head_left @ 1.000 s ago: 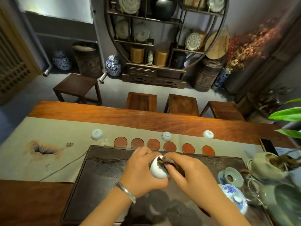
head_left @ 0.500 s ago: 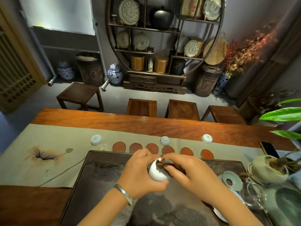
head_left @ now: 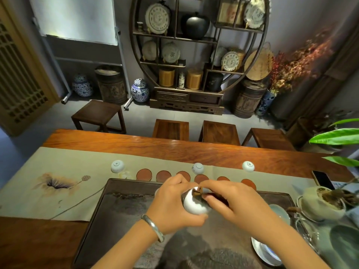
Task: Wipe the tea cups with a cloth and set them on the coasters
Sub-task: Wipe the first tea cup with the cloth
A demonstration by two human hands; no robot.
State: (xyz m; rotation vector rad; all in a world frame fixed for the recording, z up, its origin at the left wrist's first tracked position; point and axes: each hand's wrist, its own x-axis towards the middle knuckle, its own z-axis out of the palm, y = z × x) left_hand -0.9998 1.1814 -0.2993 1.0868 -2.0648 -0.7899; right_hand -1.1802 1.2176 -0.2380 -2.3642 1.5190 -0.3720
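Wiping a white tea cup above the dark tea tray

The left hand [head_left: 171,206] is gripping a glossy white cup [head_left: 195,203], fingers curled round it, while the right hand [head_left: 236,204] is pinching a brown cloth [head_left: 202,192] into its rim, over the tea tray [head_left: 124,214]. Three more cups, the nearest [head_left: 198,168], are sitting upside down behind six round coasters [head_left: 144,174]. No writing is legible.

Tea room: curio shelf [head_left: 198,45], tea tray [head_left: 124,210]
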